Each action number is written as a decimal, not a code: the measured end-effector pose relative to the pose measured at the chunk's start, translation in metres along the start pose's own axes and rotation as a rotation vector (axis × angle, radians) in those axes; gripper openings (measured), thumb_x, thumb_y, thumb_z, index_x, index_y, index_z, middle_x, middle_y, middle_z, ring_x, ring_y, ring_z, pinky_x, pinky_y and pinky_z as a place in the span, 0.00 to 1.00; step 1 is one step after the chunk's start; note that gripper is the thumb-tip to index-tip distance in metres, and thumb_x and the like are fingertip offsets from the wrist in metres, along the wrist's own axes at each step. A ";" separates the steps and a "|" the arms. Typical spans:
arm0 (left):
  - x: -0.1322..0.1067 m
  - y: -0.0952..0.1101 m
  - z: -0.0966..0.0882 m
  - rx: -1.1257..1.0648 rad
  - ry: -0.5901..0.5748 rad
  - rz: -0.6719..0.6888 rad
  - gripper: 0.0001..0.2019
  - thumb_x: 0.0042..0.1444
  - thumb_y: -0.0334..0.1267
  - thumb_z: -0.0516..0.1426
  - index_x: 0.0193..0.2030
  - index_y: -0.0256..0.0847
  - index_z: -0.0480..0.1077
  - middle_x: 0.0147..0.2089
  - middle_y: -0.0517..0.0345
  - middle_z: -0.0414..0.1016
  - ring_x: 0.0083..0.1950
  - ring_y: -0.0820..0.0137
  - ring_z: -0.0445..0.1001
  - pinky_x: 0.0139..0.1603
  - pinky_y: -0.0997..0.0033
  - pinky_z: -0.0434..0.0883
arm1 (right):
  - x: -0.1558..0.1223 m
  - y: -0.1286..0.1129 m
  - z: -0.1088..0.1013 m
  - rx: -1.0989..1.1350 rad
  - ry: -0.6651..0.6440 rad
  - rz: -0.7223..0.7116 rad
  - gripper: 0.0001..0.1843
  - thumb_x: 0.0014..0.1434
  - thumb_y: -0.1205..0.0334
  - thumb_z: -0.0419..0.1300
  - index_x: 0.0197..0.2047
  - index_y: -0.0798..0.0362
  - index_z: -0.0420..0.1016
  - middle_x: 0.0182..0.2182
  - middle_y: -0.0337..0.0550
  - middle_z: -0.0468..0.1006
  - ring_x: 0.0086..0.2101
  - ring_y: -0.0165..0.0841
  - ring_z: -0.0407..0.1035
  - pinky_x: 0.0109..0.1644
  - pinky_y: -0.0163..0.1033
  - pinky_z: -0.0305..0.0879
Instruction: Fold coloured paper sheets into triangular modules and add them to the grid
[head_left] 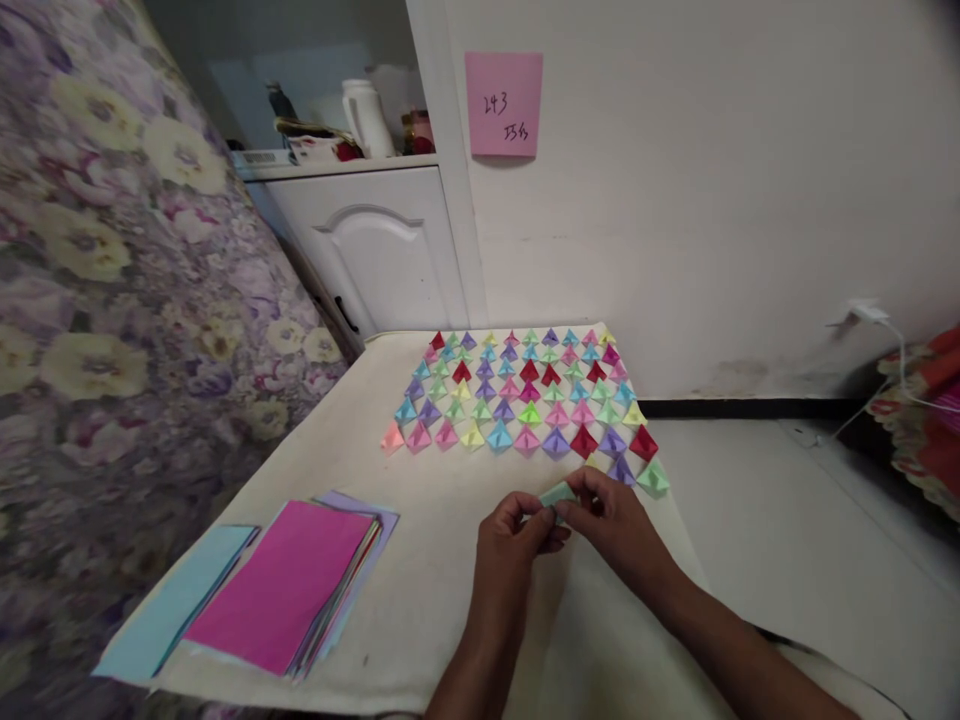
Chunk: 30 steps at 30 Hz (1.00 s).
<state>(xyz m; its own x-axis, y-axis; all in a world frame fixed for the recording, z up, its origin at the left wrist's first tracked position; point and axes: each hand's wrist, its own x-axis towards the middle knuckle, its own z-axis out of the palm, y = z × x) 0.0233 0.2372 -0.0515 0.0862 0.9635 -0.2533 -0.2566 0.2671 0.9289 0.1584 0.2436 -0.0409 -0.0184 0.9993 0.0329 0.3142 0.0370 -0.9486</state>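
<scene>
Paper (556,493), pale green (partly hidden), pinched by curled left hand (514,528), curled right hand (611,512)

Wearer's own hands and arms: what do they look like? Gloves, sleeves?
Left grip and right grip: plain human hands, ungloved; no rings that I can make out. Left forearm and right forearm: bare, no sleeves, watch, cables or markings visible.

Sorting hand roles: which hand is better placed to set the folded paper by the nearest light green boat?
Likely the right hand: it pinches the green folded paper and sits closer to the light green paper boat. The left hand holds the paper too, but farther off.
</scene>
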 end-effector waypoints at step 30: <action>-0.003 0.004 0.003 0.010 -0.037 -0.072 0.08 0.48 0.37 0.60 0.26 0.33 0.71 0.20 0.57 0.72 0.21 0.75 0.69 0.25 0.77 0.66 | 0.006 0.001 -0.015 0.144 0.029 -0.020 0.07 0.52 0.60 0.59 0.34 0.54 0.72 0.23 0.36 0.68 0.25 0.28 0.62 0.29 0.34 0.59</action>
<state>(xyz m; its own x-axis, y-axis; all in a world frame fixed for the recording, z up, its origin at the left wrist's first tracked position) 0.0252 0.2354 -0.0459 0.1398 0.9405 -0.3098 -0.2387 0.3357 0.9112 0.1733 0.2502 -0.0368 0.0044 0.9982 0.0590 0.1741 0.0574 -0.9830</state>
